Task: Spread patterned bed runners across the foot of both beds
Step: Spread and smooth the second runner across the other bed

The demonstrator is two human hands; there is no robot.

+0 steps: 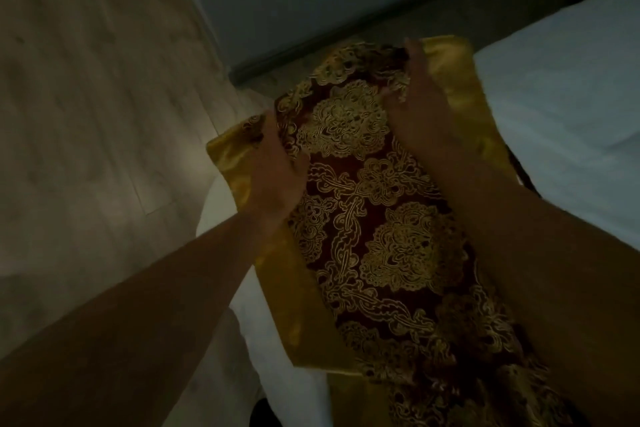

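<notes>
As hands (346, 146) grip it, runner (381, 218) lies lengthwise fwd.

Dark red satin bed runner (377, 218) with gold floral scrollwork between both hands; plain yellow-gold borders outside them; white bedsheet (561, 107) beyond.

Bare floor (86, 97) left of bed (561, 107)

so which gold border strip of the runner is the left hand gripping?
The floor-side gold strip of the runner. The left hand bunches it at the far end; the right hand holds the bed-side strip.
</notes>
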